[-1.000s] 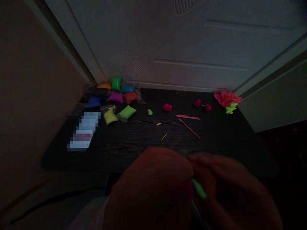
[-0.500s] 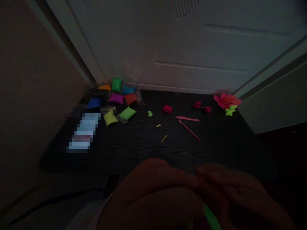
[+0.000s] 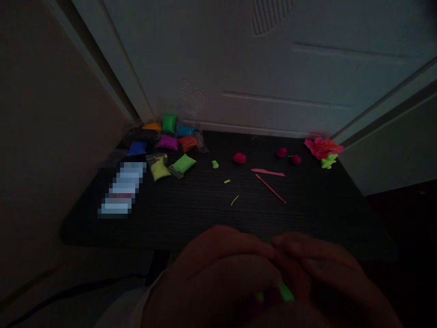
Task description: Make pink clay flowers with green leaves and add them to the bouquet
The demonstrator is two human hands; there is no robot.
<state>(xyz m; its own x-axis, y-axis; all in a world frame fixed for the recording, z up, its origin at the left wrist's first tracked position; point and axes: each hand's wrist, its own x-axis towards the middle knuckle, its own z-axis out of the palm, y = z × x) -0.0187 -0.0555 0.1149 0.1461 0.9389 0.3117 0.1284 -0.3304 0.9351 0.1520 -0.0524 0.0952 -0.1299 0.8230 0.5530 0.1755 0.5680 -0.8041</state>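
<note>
My left hand [image 3: 218, 273] and my right hand [image 3: 337, 269] meet at the bottom of the view, in front of the table edge. Their fingers curl around a small modelling clay piece. A bright green strip [image 3: 286, 292] of it shows between the hands, with a dark pink part and a yellowish spot [image 3: 260, 297] beside it. Fingers hide most of the piece, and the light is dim. Beyond the hands lie a pink clay knife [image 3: 268, 172], a thin pink modelling stick [image 3: 271, 188] and two yellow clay scraps, one short [image 3: 227, 181], one thin [image 3: 235, 200].
On the dark table [image 3: 191, 209], several bags of coloured clay [image 3: 168, 142] lie at the back left, near a pixelated bright panel [image 3: 123, 189]. Red clay lumps [image 3: 239, 158], a green bit [image 3: 215, 164] and a pink flower [image 3: 323, 148] sit toward the back. A white door [image 3: 221, 54] stands behind.
Both hands have shifted slightly left, still curled around the clay piece. The green strip now shows shorter and higher, and the yellowish spot is more visible. The table things lie as before.
</note>
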